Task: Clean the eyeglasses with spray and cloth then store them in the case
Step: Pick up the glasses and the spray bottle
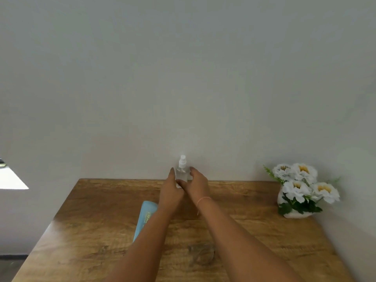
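Note:
A small clear spray bottle (181, 171) with a white nozzle stands upright at the far edge of the wooden table (254, 237), close to the wall. My left hand (170, 193) holds its left side, one finger reaching up along it. On the bottle's right side, the fingers of my right hand (197, 185) curl round it. A light blue eyeglasses case (145, 217) lies on the table, partly hidden under my left forearm. A faint rounded shape (201, 254) shows on the near part of the table, too blurred to identify. No cloth is in view.
A white pot of white and yellow artificial flowers (301, 190) stands at the table's far right, against the wall. A plain grey wall rises directly behind the table. A bright white surface (12, 180) shows at the left edge.

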